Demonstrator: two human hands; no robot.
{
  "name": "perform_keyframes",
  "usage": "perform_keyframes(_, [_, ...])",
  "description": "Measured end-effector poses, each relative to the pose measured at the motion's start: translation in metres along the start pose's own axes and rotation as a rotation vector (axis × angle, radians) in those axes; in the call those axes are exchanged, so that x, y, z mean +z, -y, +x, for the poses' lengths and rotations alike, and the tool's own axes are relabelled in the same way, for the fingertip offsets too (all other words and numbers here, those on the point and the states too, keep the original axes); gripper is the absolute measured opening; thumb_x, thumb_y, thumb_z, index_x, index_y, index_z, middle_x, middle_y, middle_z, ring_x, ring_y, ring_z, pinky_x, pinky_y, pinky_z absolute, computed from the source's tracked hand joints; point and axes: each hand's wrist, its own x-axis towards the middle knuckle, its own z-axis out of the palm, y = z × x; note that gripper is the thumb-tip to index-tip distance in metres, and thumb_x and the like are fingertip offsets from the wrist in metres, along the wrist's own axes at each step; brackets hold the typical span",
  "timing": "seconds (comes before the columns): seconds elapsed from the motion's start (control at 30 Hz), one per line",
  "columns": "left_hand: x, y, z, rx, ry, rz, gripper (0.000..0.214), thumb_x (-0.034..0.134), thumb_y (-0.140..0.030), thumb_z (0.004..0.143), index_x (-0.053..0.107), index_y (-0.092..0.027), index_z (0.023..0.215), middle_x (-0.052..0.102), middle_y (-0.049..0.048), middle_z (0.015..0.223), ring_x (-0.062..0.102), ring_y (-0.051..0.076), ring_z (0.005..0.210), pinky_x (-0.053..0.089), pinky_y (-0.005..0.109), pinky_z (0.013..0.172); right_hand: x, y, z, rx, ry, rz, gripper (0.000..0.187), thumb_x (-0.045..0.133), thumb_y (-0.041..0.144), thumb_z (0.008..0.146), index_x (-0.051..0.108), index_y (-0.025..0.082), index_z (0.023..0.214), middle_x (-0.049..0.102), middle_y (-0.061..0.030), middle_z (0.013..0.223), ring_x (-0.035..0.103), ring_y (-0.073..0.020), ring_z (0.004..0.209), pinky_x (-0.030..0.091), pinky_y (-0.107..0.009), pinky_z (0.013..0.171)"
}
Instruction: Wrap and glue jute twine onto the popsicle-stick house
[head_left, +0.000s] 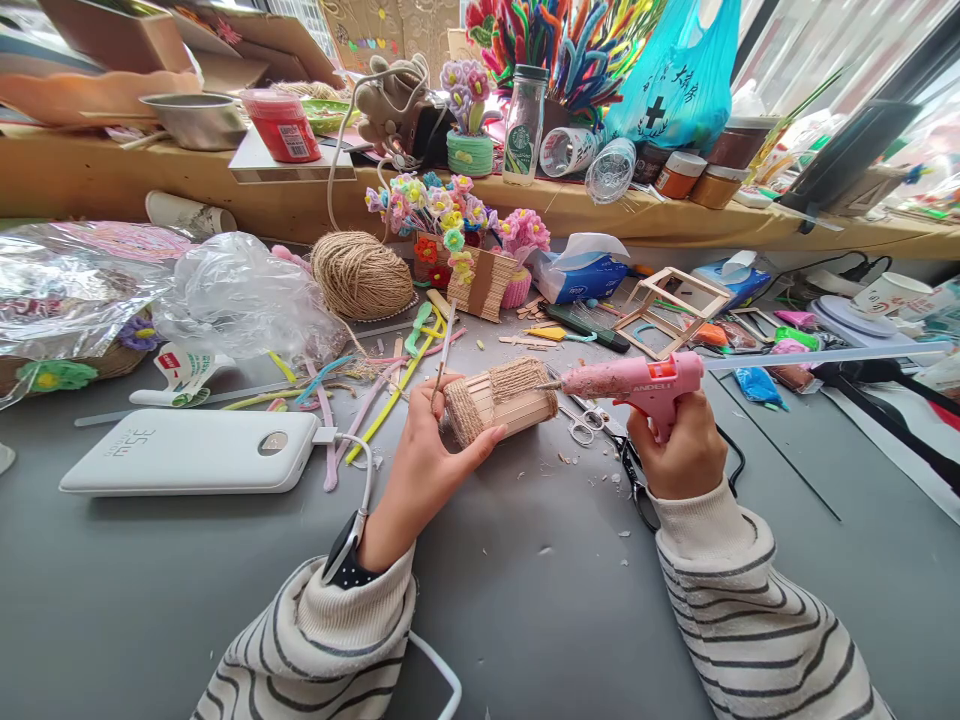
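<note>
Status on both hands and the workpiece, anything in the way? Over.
Left hand gripping partly twine-wrapped cylinder. Right hand holding pink glue gun, nozzle at cylinder, contact unclear. Small scissors lying close by, apparently not blocking.

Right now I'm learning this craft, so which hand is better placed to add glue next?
Probably the right hand: it holds the pink glue gun, nozzle toward the partly wrapped cylinder the left hand holds.

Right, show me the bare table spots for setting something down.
This side of the white power bank, left of the left sleeve, the table is bare. Between it and the right sleeve, mostly open: small scraps, a white cable. Beyond the twine-wrapped cylinder it's crowded: twine ball, flowers, tissue pack.
</note>
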Motion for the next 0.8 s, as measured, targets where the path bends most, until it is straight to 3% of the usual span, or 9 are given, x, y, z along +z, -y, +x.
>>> perform_keyframes(0.8, [-0.0006,-0.0002,-0.0005,-0.012,0.014,-0.009,0.048,0.065,-0.039,0.072,0.036,-0.022,0.105,0.046,0.0076,0.117,0.049,0.022,0.112,0.040,0.041,0.096,-0.0058,0.0064,0.0058,-0.019,0.019,0.042,0.028,0.048,0.038,0.076,0.055,0.018,0.094,0.044,0.0017,0.058,0.042,-0.0131,0.042,0.033,-0.025,0.037])
